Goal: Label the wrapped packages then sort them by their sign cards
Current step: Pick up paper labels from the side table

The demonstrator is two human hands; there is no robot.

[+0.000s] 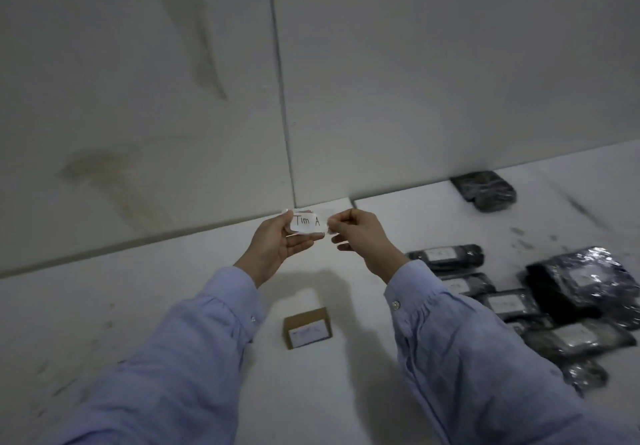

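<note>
At the left, a broad stretch of scuffed white surface [104, 306] is being bounded by the foot of the wall [138, 98], whose lower edge is running diagonally upward toward the middle. A small white label [309, 223] reading "Tim A" is being held in the air before that edge. Its left end is being pinched between thumb and fingers of the left hand [277, 242], and its right end by the curled fingertips of the right hand [362, 236]. Below the hands, a small cardboard box [304, 316] fronted by a white card [308, 335], its writing blurred, is being left standing alone, with open surface all round it. To the right, black wrapped packages [509, 304] are being kept crowded together with edges overlapping, several showing white labels. One further package [485, 190] is being left apart against the wall's foot.
</note>
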